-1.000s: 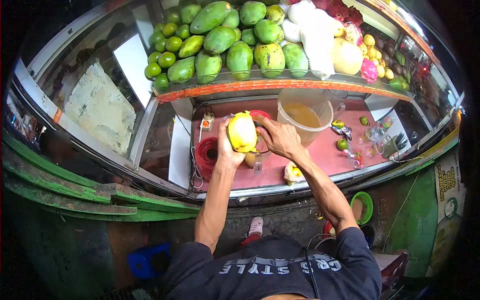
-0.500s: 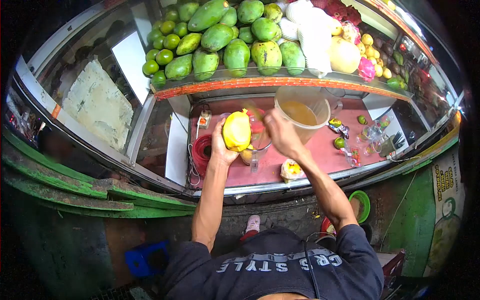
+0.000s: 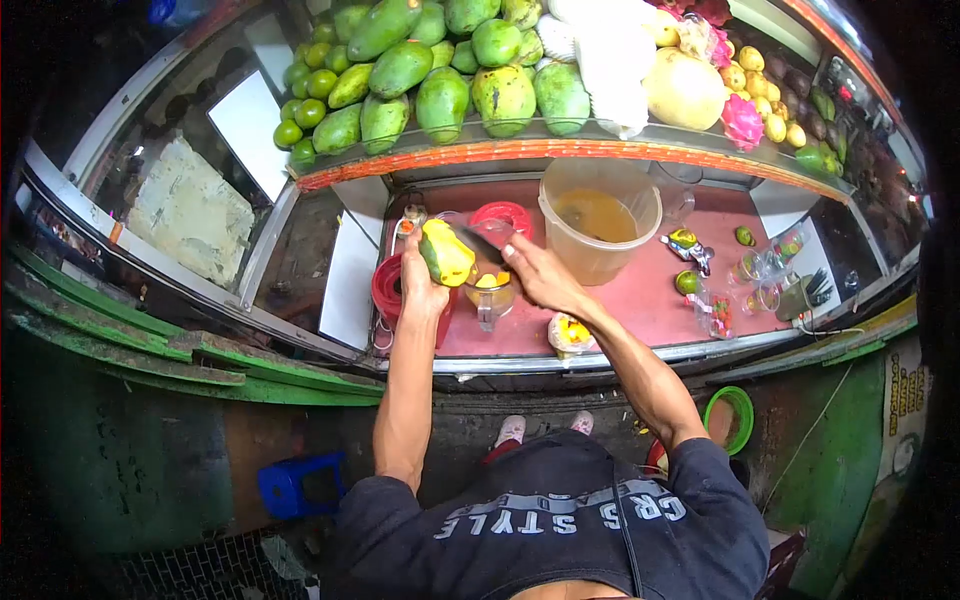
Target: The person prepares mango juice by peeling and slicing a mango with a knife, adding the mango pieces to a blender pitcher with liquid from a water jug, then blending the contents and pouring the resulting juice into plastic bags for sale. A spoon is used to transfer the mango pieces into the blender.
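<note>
From my remote seat I count two hands, one part-peeled fruit [image 3: 453, 258], one knife [image 3: 487, 242], one jug [image 3: 487, 312] holding yellow pieces and, beyond, one bucket [image 3: 595, 238]. The fruit is yellow, green-skinned along its left side. My left hand [image 3: 424, 291] clamps its left and underside; my right hand [image 3: 548, 277] grips the knife.

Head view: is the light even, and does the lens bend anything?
Head view: uneven, bright at the top, where the white-wrapped fruit looks washed out, and dim at lower left; corners fall to black; wide-angle distortion bows the orange shelf edge and green ledge.
</note>
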`<state>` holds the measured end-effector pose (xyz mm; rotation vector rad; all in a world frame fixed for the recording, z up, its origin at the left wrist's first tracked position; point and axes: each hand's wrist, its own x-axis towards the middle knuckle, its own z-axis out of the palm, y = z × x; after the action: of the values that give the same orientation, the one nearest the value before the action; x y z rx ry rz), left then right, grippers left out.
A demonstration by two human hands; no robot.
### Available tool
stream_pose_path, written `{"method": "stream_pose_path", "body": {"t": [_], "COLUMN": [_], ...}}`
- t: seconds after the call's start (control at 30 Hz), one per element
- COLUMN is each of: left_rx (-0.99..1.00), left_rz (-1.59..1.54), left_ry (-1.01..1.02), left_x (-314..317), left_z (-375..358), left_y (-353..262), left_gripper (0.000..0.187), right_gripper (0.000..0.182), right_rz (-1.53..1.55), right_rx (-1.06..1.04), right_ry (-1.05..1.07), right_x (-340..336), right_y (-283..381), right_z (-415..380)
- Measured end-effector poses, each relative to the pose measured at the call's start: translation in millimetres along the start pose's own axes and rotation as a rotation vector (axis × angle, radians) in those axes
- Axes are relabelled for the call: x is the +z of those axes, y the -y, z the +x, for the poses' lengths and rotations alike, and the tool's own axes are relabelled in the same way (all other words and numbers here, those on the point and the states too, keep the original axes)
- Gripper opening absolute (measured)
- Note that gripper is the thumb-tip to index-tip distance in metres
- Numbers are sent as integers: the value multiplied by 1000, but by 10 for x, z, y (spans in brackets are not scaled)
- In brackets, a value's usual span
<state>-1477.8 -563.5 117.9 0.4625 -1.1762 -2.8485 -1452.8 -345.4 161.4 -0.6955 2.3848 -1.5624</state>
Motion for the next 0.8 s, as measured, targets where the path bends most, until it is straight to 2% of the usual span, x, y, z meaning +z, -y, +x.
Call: {"method": "stream_pose_path", "body": {"t": [0.07, 0.13, 0.2, 0.23, 0.27, 0.37, 0.4, 0.47, 0.5, 0.53, 0.6, 0.67, 0.7, 0.73, 0.8], "left_rx": [22, 49, 132, 137, 160, 170, 158, 29, -33, -89, -202, -474, -562, -630, -638], "left_rz": [-25, -61, -32, -36, -61, -111, -92, -32, -13, 4, 92, 54, -1, -2, -10], "left_ry": [2, -47, -145, -185, -228, -87, -52, 109, 164, 213, 154, 187, 167, 122, 99], "left_x": [75, 109, 154, 194, 290, 408, 471, 878, 1071, 1214, 1301, 1419, 1389, 1356, 1286], "left_z": [0, -18, -62, -96, -137, -165, -247, -642, -804, -938, -1029, -1050, -931, -803, -521], "left_y": [68, 175, 265, 284, 298, 336, 371, 445, 542, 721, 1257, 1899, 2294, 2648, 3272], "left_gripper": [36, 36, 38, 40, 34, 36, 44, 49, 51, 53, 55, 52, 48, 43, 37], "right_gripper": [29, 32, 32, 32, 32, 31, 31, 32, 31, 31, 30, 31, 39, 39, 50], "right_rz": [-114, -72, -186, -17, -11, 24, 25, 176, 139, 102, -12, -223, -330, -339, -477], "right_rx": [-16, -87, -193, -3, -3, -23, 7, 77, 171, 263, 470, 471, 472, 453, 461], "right_ry": [40, -16, -180, -10, -13, -104, -125, -194, -337, -472, -681, -687, -635, -631, -532], "right_x": [22, 3, -41, -259, -310, -491, -562, -684, -668, -615, -688, -787, -823, -867, -979], "right_y": [-156, -438, -694, -408, -475, -687, -786, -983, -1207, -1492, -1884, -2488, -2736, -2900, -3080], "right_z": [-3, -6, 5, -123, -142, -345, -543, -999, -1268, -1554, -1974, -2240, -2329, -2355, -2337]}}
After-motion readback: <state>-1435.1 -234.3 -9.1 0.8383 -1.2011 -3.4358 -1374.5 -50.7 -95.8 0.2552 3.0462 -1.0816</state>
